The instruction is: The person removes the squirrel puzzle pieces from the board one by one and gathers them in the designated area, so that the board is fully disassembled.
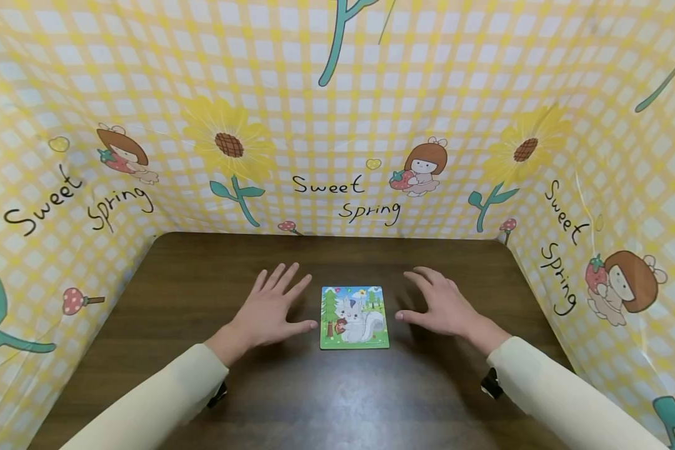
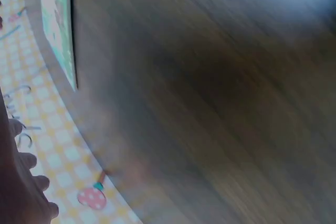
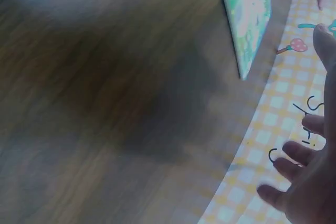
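A square picture board (image 1: 354,317), printed with a grey-white squirrel holding an acorn among green trees, lies flat on the brown wooden table (image 1: 337,400). To its left my left hand (image 1: 267,309) is spread, fingers straight, thumb tip close to the board's left edge. On the other side hovers my right hand (image 1: 441,305), fingers loosely extended and its thumb pointing at the board's right edge. Neither hand holds anything. Both wrist views show the board edge-on: the board (image 2: 56,24) at upper left, and the same board (image 3: 247,19) at upper right.
A yellow-and-white checked cloth (image 1: 326,125) with sunflowers, cartoon girls and "Sweet Spring" lettering rises behind the table and along both sides. Pale sleeves cover my forearms, and a black strap piece (image 1: 491,383) shows under the right cuff.
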### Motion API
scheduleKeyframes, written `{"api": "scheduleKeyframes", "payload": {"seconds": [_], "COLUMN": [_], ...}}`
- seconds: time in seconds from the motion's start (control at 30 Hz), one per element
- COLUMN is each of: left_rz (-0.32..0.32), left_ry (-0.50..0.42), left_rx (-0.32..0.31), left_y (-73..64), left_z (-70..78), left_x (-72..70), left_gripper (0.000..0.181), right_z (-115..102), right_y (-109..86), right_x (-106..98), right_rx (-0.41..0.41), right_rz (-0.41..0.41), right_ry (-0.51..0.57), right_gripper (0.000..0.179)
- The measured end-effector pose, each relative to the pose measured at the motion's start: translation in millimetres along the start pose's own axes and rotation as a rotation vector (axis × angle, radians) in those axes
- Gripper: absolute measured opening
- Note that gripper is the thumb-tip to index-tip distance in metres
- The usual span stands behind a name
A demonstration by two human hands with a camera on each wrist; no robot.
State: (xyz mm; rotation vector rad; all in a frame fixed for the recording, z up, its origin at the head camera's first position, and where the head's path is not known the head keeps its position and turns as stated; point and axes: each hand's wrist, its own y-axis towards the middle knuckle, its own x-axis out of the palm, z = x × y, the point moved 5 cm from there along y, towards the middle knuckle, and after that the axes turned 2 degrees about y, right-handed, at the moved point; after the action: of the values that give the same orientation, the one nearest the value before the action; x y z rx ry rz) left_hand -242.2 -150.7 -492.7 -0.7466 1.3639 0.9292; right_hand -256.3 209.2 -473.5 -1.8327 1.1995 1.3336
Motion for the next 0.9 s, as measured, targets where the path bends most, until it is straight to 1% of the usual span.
{"api": "scheduleKeyframes", "payload": {"seconds": [0.1,0.23,0.4,0.5,0.67,0.77,0.9], "left_rz": [-0.015,-0.034,-0.081,-0.109,-0.145,-0.166,-0.195], "left_ry": [-0.017,-0.037,-0.039,-0.042,-0.034,-0.036,-0.044], "left_rx": [0.014,0.043,0.077,0.096,0.135,0.155,0.166], "left_y": [4.1,10.6,19.9,26.3,34.0,36.9,38.9], "left_z": [14.7,34.6,55.5,65.3,81.1,89.0,96.4], "left_x": [2.0,7.0,17.2,22.4,30.1,36.2,44.3], "left_gripper": [0.1,0.096,0.096,0.097,0.095,0.092,0.088], "right_z": [-6,-12,-18,-21,-27,-28,-29], "right_y": [6.1,17.3,33.3,45.2,62.1,68.7,74.4], "right_x": [-1,3,11,17,28,35,44], "right_rx": [-0.011,-0.043,-0.075,-0.077,-0.056,-0.039,-0.037], "right_rz": [-0.034,-0.087,-0.149,-0.182,-0.231,-0.253,-0.273], "right_ry": [0.084,0.165,0.211,0.218,0.219,0.207,0.191], "right_gripper": [0.089,0.068,0.048,0.044,0.043,0.043,0.042]}}
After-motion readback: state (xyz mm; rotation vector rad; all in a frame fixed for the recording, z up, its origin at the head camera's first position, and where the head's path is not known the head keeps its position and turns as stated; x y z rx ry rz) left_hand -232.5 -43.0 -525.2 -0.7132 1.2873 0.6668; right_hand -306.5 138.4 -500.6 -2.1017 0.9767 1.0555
